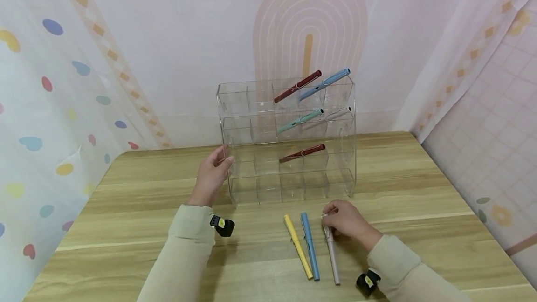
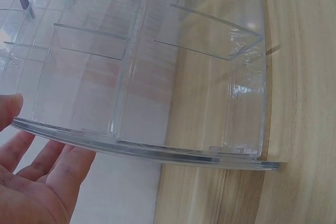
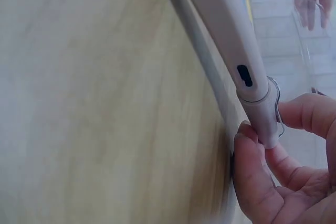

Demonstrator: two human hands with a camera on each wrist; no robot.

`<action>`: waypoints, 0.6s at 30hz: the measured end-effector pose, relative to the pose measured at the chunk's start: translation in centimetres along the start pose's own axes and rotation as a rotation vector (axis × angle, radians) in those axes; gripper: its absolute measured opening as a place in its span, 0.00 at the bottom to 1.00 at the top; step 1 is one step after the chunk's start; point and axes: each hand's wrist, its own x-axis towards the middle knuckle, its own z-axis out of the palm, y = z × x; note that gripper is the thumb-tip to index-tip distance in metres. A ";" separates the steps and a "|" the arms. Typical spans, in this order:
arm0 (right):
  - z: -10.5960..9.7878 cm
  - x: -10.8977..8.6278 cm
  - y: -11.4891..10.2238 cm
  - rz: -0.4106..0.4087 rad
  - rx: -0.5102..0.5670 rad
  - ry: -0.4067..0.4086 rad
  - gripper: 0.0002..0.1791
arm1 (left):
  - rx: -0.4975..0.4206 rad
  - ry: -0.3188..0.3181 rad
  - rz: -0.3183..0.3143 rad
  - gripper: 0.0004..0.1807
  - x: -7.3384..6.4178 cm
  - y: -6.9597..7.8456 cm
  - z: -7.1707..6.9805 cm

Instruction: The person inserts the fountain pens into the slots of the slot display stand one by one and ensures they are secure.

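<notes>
A clear acrylic pen rack (image 1: 268,185) with tiers of compartments stands on the table. My left hand (image 1: 211,174) grips its left side panel, thumb (image 2: 8,109) on the inner side and fingers (image 2: 65,169) beyond the edge. In the head view, my right hand (image 1: 346,218) is in front of the rack. It pinches the cap end of a pale pinkish-grey pen (image 1: 333,257), which has a wire clip. Just left of that pen lie a blue pen (image 1: 310,248) and a yellow pen (image 1: 299,248), side by side.
Pens lean in the rack: a dark red one (image 1: 298,86) and a light blue one (image 1: 325,84) on top, a mint one (image 1: 299,121) and a pale one (image 1: 335,114) below, another dark red one (image 1: 302,153) lower. A patterned curtain (image 1: 189,50) hangs behind the table.
</notes>
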 end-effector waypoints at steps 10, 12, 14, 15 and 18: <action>-2.4 -0.3 -0.4 0.013 0.105 0.034 0.16 | -0.016 0.000 -0.003 0.29 0.1 -0.1 0.1; -3.0 -0.3 -0.7 0.011 0.124 0.048 0.17 | -0.016 0.000 0.001 0.29 0.2 -0.1 0.1; -3.7 -0.2 -1.0 0.006 0.142 0.062 0.18 | -0.016 0.001 0.003 0.29 0.2 -0.1 0.1; -4.1 -0.2 -1.2 0.002 0.161 0.068 0.19 | -0.014 0.001 0.007 0.29 0.2 -0.1 0.1; -5.1 -0.3 -1.7 -0.005 0.222 0.085 0.20 | -0.015 0.000 0.007 0.29 0.1 -0.1 0.1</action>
